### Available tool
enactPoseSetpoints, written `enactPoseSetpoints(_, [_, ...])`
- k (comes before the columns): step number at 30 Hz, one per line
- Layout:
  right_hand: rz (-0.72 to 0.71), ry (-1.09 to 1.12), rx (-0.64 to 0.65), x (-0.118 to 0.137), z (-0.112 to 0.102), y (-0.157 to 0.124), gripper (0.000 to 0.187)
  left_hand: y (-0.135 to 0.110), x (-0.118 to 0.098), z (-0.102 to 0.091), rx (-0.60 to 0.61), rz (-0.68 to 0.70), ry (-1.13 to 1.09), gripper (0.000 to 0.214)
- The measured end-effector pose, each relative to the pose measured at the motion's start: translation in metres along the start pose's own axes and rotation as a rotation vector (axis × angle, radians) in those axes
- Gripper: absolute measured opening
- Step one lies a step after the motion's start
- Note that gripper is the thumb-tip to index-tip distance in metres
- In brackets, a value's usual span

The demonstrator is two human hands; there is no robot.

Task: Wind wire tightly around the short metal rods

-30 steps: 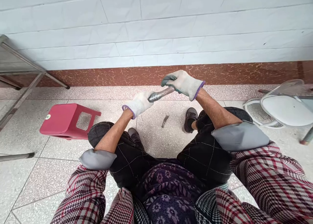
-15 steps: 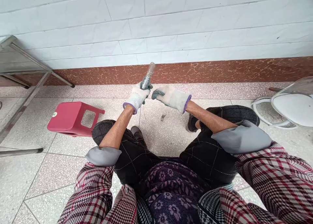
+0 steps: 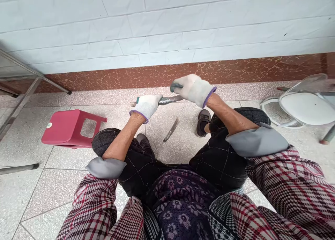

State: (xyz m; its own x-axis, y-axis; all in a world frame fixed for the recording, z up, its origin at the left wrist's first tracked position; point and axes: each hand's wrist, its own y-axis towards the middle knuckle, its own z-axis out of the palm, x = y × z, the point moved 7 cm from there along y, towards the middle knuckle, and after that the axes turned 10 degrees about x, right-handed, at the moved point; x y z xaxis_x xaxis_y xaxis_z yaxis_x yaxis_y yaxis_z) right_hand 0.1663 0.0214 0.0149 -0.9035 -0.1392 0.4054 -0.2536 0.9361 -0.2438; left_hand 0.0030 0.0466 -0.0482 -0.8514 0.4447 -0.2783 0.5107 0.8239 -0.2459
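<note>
My left hand point(image 3: 148, 105), in a white knit glove with grey-green fingers and a purple cuff, grips a slim stick-like thing point(image 3: 167, 100). Its middle looks silvery and ridged, and its right end is paler and blurred. The stick lies nearly level, pointing right. My right hand point(image 3: 190, 88), gloved alike, is just above and beyond that right end, with its fingers bent together and pointing left. What they hold, if anything, is hidden. Below the hands, a narrow dark strip-like thing point(image 3: 171, 130) shows blurred over the floor between my shoes.
A red plastic stool point(image 3: 62, 128) stands at left, beside a metal frame point(image 3: 28, 89). A white round-seated chair point(image 3: 306, 109) is at right. Ahead rises a white tiled wall point(image 3: 157, 30) with a reddish-brown skirting point(image 3: 99, 80). Speckled tiles point(image 3: 62, 180) cover the floor.
The stick has tipped from pointing up and away to lying nearly level. My right hand has risen and shifted right. The dark strip on the floor side looks longer now.
</note>
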Motion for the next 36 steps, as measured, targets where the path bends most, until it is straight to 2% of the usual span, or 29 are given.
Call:
enactPoseSetpoints(3, [-0.006, 0.028, -0.047, -0.006, -0.018, 0.002, 0.018, -0.009, -0.011, -0.007, 0.015, 0.127, -0.153, 0.016])
enactPoseSetpoints(6, [-0.041, 0.209, -0.016, -0.001, -0.013, 0.003, 0.018, -0.016, -0.012, -0.017, -0.028, 0.21, -0.425, 0.018])
enactPoseSetpoints(8, [-0.007, 0.31, 0.002, 0.001, -0.004, 0.005, 0.021, -0.018, -0.006, -0.024, -0.098, 0.196, -0.645, 0.026])
enactPoseSetpoints(11, [0.011, 0.401, 0.037, 0.006, 0.017, 0.011, 0.025, -0.023, 0.007, -0.03, -0.176, 0.088, -0.946, 0.039])
enactPoseSetpoints(13, [-0.02, 0.395, 0.07, 0.009, 0.029, 0.016, 0.025, -0.025, 0.011, -0.032, -0.181, 0.048, -1.121, 0.043])
enactPoseSetpoints(16, [-0.108, 0.384, 0.123, 0.01, 0.038, 0.021, 0.029, -0.028, 0.01, -0.033, -0.144, 0.069, -1.307, 0.034])
enactPoseSetpoints(19, [-0.198, 0.416, 0.089, 0.006, 0.026, 0.017, 0.029, -0.027, 0.01, -0.031, -0.139, 0.076, -1.307, 0.024])
enactPoseSetpoints(24, [-0.302, 0.776, -0.169, 0.004, -0.008, 0.007, 0.024, -0.019, 0.008, -0.018, -0.136, -0.016, -1.085, 0.021])
enactPoseSetpoints(27, [-0.293, 0.966, -0.24, 0.008, -0.011, 0.012, 0.008, -0.015, -0.001, -0.011, -0.097, -0.023, -1.004, 0.023])
enactPoseSetpoints(29, [-0.257, 1.025, -0.245, 0.009, -0.007, 0.017, 0.008, -0.017, -0.006, -0.011, -0.067, -0.033, -0.966, 0.024])
enactPoseSetpoints(32, [-0.254, 1.036, -0.209, 0.011, -0.006, 0.023, 0.019, -0.025, -0.01, -0.013, 0.03, -0.003, -1.011, 0.025])
enactPoseSetpoints(36, [-0.308, 1.14, -0.203, 0.011, -0.01, 0.023, 0.01, -0.036, -0.018, -0.02, 0.293, 0.198, -1.261, 0.035])
